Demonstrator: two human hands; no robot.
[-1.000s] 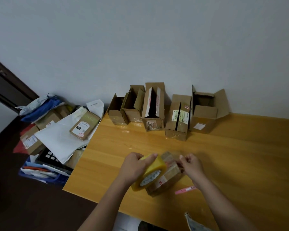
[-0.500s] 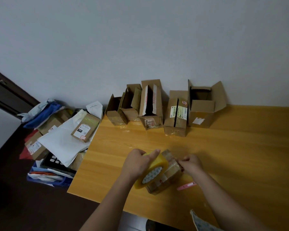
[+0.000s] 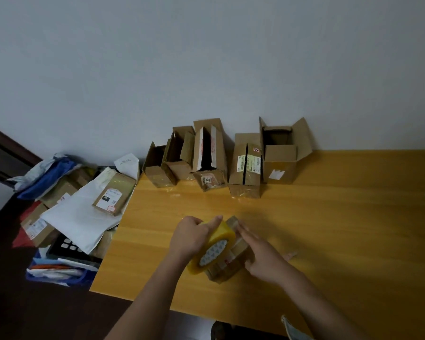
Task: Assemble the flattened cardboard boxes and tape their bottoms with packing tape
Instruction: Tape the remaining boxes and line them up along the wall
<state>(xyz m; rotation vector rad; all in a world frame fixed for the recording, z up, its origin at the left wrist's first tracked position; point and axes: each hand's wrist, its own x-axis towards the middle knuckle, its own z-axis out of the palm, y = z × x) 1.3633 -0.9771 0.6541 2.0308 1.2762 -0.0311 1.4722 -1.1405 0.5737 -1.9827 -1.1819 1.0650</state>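
Tape roll first: my left hand (image 3: 190, 238) grips a yellow roll of clear packing tape (image 3: 212, 247), fingers curled over its outer band, thumb stretched along the top edge. Roll is tilted, white patterned core facing the camera, pressed against the left side of a small brown cardboard box (image 3: 233, 260). That box lies on the light wooden table (image 3: 329, 229), near the front edge, angled away to the upper right. My right hand (image 3: 261, 256) lies flat on the box's right upper face, fingers straight and together, pointing toward the far end; it presses, no curl round anything. Hands sit close, with the box and roll between them.

Back of table, against the pale grey wall (image 3: 206, 57): a row of five assembled brown cardboard boxes (image 3: 245, 168) standing side by side, touching or nearly so, top flaps up or ajar. Rightmost one, the open box with raised flaps (image 3: 280, 158), shows a dark interior. Shipping labels on several.

Left of the table, lower down: a heap of flat cardboard packages, white mailer bags and blue plastic (image 3: 69, 200), one labelled flat brown parcel (image 3: 114, 193) lying on top beside the table edge. Small pinkish scrap (image 3: 290, 255) on the table just right of my right hand, too blurred to identify.
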